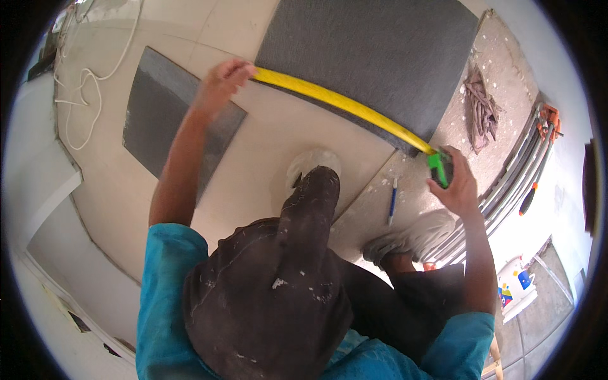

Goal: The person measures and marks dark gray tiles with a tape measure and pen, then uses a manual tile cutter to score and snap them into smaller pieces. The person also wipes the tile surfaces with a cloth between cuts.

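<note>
Head view: yellow tape (339, 100) follows dark slab's (373, 54) near edge
Left hand (227, 77): pinches its left end
Right hand (459, 183): grips green case (437, 170)

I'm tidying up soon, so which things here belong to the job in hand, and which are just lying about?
In use:
tape measure, held in left hand and right hand
large dark tile, tape measure along its near edge

Apparently lying about:
smaller dark tile
blue pen, though perhaps needed
crumpled rag
white cord
white bucket
</note>
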### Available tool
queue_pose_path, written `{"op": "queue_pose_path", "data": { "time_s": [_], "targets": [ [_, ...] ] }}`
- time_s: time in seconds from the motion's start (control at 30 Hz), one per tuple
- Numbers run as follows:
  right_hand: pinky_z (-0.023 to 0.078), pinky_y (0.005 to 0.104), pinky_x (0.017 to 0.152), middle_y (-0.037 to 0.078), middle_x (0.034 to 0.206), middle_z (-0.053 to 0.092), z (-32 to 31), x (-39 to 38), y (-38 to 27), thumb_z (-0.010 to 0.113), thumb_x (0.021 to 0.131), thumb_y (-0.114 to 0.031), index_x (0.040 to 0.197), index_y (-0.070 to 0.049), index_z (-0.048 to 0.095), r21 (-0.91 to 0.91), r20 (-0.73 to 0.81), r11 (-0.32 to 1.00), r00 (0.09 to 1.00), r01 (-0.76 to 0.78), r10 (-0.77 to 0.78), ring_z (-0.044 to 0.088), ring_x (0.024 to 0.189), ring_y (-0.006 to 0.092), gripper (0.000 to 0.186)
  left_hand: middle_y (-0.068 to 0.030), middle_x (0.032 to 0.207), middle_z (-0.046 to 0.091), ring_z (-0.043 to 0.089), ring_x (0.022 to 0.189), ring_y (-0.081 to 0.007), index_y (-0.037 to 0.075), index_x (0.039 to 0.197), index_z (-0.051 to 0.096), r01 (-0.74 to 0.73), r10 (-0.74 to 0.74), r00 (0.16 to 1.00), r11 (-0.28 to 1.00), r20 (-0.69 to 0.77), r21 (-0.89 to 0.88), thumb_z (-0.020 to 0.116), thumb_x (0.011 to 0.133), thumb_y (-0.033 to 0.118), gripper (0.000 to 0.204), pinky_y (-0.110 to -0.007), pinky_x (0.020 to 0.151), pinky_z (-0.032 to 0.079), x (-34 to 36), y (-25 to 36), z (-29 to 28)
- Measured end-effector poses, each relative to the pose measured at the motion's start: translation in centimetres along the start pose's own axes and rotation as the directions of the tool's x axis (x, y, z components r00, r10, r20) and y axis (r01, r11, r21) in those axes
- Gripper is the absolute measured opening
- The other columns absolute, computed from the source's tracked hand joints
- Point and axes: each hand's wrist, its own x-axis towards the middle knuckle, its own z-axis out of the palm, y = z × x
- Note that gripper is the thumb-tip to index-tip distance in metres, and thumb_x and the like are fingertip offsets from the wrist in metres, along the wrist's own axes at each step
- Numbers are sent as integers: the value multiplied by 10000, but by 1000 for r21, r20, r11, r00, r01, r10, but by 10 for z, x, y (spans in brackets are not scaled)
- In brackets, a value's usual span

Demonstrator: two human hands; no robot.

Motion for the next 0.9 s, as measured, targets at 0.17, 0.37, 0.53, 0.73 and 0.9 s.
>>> {"op": "queue_pose_path", "data": {
  "time_s": [0.17,0.37,0.53,0.73,0.9],
  "targets": [
    [513,450,952,176,1228,573,2,-20,61,785,700,-156,1360,-63,441,-166,-78,985,997,-39,26,595,1125,367,750,10,850,640,520,764,-93,64,1087,733,52,-15,977,983,-211,174,682,913,412,392,-263,701,429,17,-16,-13],
    [504,467,960,188,1204,559,5,-25,74,775,708,-172,1349,-40,441,-191,-81,980,995,-64,49,584,1123,374,735,-3,817,667,546,751,-98,69,1072,754,134,-56,966,944,-254,302,688,911,423,395,-277,684,442,13,-11,9],
    [495,469,968,191,1220,554,14,-26,70,779,719,-218,1366,-62,445,-205,-135,977,991,-49,21,569,1142,382,744,-72,850,692,596,765,-137,75,1112,743,159,-58,975,854,-212,496,677,914,430,412,-304,705,478,15,6,10],
    [413,482,1056,151,1350,505,29,-20,72,823,742,-399,1402,-129,452,-359,-186,927,982,-112,47,506,1255,344,804,-96,994,732,642,839,-129,69,1147,726,-87,214,965,810,-154,579,641,959,359,355,-302,770,516,27,-27,10],
    [387,511,1034,91,1423,398,60,-39,88,778,817,-392,1404,-215,477,-594,-228,795,921,125,-315,431,1260,321,683,-70,1089,733,671,948,-138,95,1212,707,-58,271,935,754,-229,655,627,975,345,354,-308,866,523,13,-16,20]
  ]
}}
